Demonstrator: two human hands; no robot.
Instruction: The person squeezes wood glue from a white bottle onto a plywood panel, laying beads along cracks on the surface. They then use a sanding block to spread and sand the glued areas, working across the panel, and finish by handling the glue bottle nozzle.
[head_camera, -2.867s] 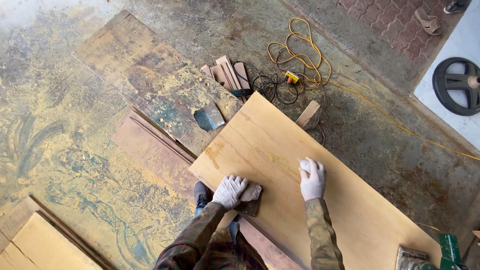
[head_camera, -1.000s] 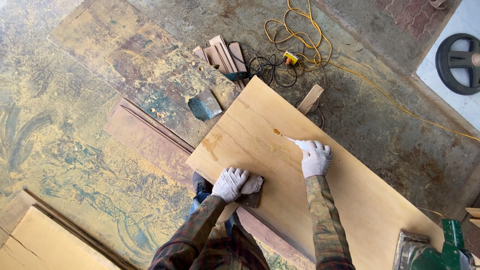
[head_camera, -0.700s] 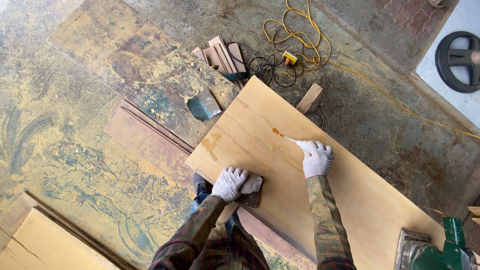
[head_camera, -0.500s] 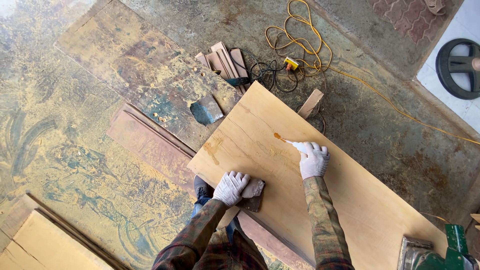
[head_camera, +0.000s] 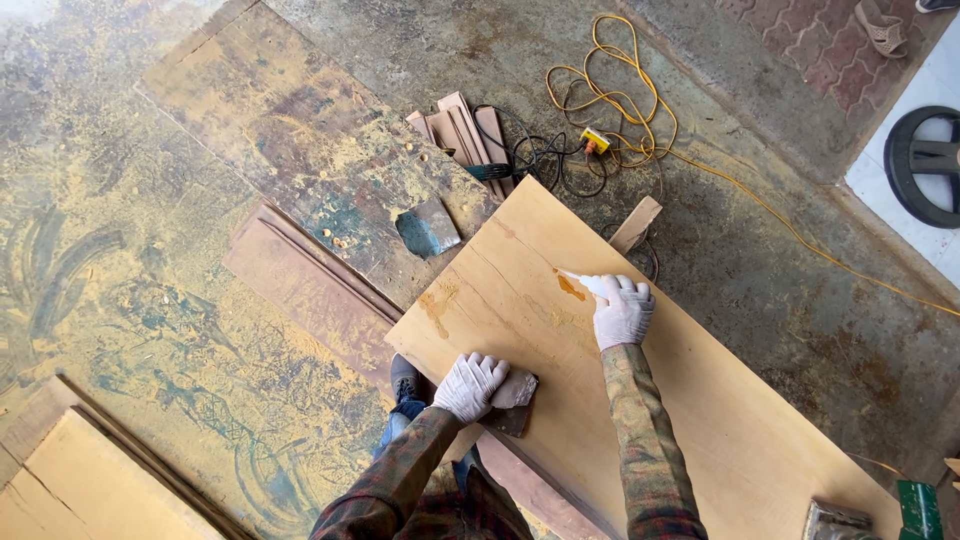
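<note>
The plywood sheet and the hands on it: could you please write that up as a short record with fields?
surface: pale plywood sheet lying flat over the workshop floor
left hand: gloved, resting on a dark scraper-like pad at the sheet's near edge
right hand: gloved, holding a small white applicator, tip at a brownish patch
nearby: yellow cable, wood offcuts

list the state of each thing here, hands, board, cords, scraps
right hand: gloved, gripping a small white tube, tip on the board
left hand: gloved, resting on a grey block
plywood board: flat, brown smear near the tube tip
yellow cord: loosely coiled on floor
wood scraps: piled together
</note>
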